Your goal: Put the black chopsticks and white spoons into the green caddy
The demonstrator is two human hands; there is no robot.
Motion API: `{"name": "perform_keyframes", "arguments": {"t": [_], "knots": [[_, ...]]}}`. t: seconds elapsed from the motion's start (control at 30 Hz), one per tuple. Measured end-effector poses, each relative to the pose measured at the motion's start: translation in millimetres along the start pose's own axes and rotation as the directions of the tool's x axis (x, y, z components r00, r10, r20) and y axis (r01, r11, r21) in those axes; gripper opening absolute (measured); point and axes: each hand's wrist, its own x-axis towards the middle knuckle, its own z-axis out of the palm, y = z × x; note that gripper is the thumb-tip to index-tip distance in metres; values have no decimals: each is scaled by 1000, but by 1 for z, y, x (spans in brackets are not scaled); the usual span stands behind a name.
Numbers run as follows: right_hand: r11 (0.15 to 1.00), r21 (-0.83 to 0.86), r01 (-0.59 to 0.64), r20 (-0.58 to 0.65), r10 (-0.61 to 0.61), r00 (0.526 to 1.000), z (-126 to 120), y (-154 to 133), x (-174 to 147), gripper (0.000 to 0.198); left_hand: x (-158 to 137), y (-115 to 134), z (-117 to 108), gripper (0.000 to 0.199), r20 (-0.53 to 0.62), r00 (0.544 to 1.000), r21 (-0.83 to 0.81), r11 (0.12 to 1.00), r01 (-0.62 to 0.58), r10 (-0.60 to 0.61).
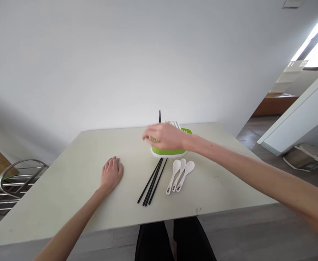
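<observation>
The right hand (163, 136) is raised over a rounded, bright-green plastic holder with a white base rim (170, 151), which sits directly beneath and partly behind it. Its fingers are loosely curled; because they are blurred, whether they grasp anything cannot be told. Two slim black chopsticks (159, 116) project upright just beyond the right hand, their lower ends hidden by it. A white slatted plastic piece (175, 124) shows past the wrist. The left hand (112, 173), relaxed and holding nothing visible, rests palm down on the pale, smooth-topped table (131, 145), to the left of the right hand and nearer the body.

On the body side of the right hand lie what appear to be four black chopsticks (151, 186), bunched and slightly fanned, their far ends close to the rim. To the right of these, below the right forearm, lie three white, glossy spoons (179, 174) with printed handles.

Likely faults: a low sweep of the right wrist could knock the upright pair or tip the holder, since the left hand does not steady it. The loose chopsticks, being thin, could roll if brushed; the closely set spoons could catch together if one were pinched carelessly.
</observation>
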Motion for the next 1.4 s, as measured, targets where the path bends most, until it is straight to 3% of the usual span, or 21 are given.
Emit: {"name": "perform_keyframes", "arguments": {"t": [0.1,0.2,0.3,0.43,0.67,0.9,1.4], "knots": [[986,-45,160,344,-135,929,29,-22,-22,22,0,1,0,50,0,1000,4,1000,-1,1],[976,-93,197,477,-130,869,68,-29,-47,24,0,1,0,50,-2,1000,-1,1000,-1,1],[972,-142,185,498,-91,862,99,-24,-67,33,0,2,0,48,-12,1000,-13,1000,-4,4],[993,-100,60,489,-3,872,119,-14,-76,37,0,2,1,47,-27,1000,-25,1000,-7,7],[1000,-3,-25,501,23,865,124,-17,-64,25,0,2,1,47,-20,1000,-34,999,-5,4],[991,94,-92,540,27,841,130,-24,-46,26,-1,6,-3,48,-3,1000,-35,999,3,-3],[949,206,-239,709,24,705,142,-9,-14,25,-4,7,-1,44,-11,1000,-41,999,2,-2]]}}
